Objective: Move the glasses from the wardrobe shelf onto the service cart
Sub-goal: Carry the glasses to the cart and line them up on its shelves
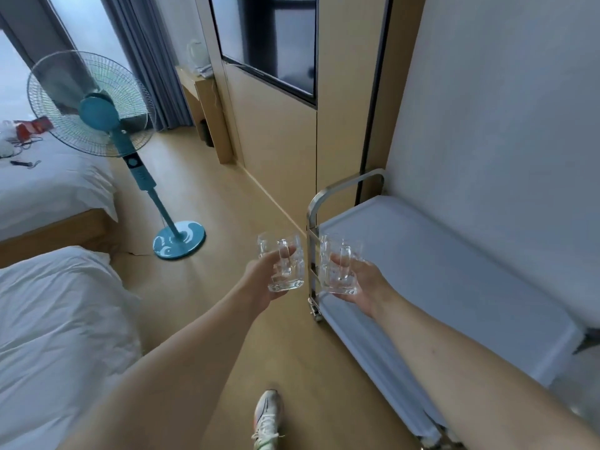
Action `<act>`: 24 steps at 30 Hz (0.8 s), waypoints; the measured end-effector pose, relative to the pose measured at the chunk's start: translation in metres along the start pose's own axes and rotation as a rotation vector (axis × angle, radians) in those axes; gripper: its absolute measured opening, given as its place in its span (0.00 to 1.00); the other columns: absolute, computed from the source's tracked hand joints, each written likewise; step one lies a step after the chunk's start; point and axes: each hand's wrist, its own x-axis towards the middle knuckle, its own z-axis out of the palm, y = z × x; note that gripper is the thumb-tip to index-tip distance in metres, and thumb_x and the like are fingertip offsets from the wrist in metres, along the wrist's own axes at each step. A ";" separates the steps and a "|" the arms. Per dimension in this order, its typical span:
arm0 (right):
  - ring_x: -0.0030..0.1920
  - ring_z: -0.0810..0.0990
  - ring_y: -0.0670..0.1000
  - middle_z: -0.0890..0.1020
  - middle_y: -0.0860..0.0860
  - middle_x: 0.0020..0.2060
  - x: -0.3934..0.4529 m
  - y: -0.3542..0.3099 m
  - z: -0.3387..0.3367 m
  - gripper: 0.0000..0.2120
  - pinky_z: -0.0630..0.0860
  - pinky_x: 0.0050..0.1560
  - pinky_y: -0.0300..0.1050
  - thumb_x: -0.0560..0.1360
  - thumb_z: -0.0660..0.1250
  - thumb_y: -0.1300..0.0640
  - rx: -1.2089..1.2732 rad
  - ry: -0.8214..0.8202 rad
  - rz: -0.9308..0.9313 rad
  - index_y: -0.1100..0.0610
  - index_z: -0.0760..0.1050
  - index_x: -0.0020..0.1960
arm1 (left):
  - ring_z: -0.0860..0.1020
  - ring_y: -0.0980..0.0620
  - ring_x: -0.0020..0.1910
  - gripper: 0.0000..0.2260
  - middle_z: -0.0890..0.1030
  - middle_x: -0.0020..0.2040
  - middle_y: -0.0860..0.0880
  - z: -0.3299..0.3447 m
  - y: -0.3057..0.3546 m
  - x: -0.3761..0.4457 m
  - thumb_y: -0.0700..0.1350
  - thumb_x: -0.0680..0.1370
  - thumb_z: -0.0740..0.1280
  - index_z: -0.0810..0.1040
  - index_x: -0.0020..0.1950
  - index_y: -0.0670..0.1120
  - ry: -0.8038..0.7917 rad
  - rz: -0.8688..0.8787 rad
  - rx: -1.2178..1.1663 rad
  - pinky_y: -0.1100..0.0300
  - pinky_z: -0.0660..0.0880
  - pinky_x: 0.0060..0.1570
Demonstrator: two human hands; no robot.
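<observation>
Behind each glass (285, 266), hidden fingers (337, 262)

Both forearms are bare, no sleeve in view, and one foot wears a white lace-up sneaker (267, 417) with what look like orange and green accents.

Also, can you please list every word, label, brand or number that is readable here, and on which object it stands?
None can be read.
Fan control panel: white marks, too blurred to read.
Red packet on the bed: any print is too small to read.
Glass mugs in the hands, service cart: no text visible.
</observation>
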 end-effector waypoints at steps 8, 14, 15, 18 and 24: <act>0.59 0.82 0.62 0.80 0.57 0.62 0.073 -0.024 0.011 0.30 0.79 0.60 0.63 0.65 0.82 0.53 0.111 0.245 -0.035 0.56 0.77 0.64 | 0.84 0.47 0.44 0.29 0.85 0.51 0.45 0.015 0.055 0.108 0.53 0.67 0.80 0.80 0.64 0.43 -0.242 -0.098 0.126 0.53 0.81 0.46; 0.56 0.84 0.62 0.79 0.55 0.63 0.108 -0.029 0.020 0.32 0.79 0.61 0.65 0.67 0.82 0.53 0.204 0.409 -0.025 0.55 0.74 0.67 | 0.79 0.42 0.51 0.28 0.81 0.53 0.41 0.027 0.083 0.168 0.49 0.68 0.80 0.81 0.64 0.40 -0.394 -0.177 0.174 0.43 0.73 0.66; 0.55 0.85 0.62 0.79 0.55 0.63 0.111 -0.029 0.019 0.33 0.79 0.60 0.65 0.66 0.82 0.53 0.222 0.426 -0.024 0.54 0.74 0.68 | 0.78 0.41 0.50 0.28 0.80 0.53 0.40 0.031 0.085 0.176 0.48 0.68 0.80 0.80 0.65 0.40 -0.399 -0.187 0.166 0.42 0.73 0.66; 0.56 0.84 0.61 0.79 0.55 0.64 0.123 -0.028 0.014 0.38 0.79 0.60 0.63 0.64 0.83 0.52 0.275 0.495 -0.010 0.54 0.72 0.71 | 0.77 0.42 0.47 0.29 0.78 0.51 0.41 0.043 0.091 0.199 0.49 0.70 0.79 0.78 0.67 0.39 -0.436 -0.228 0.199 0.46 0.76 0.57; 0.52 0.85 0.60 0.81 0.56 0.61 0.143 -0.028 -0.009 0.41 0.81 0.57 0.60 0.56 0.85 0.50 0.344 0.581 0.013 0.53 0.76 0.66 | 0.79 0.46 0.42 0.29 0.79 0.49 0.44 0.071 0.082 0.238 0.51 0.68 0.81 0.80 0.65 0.42 -0.428 -0.298 0.313 0.53 0.78 0.46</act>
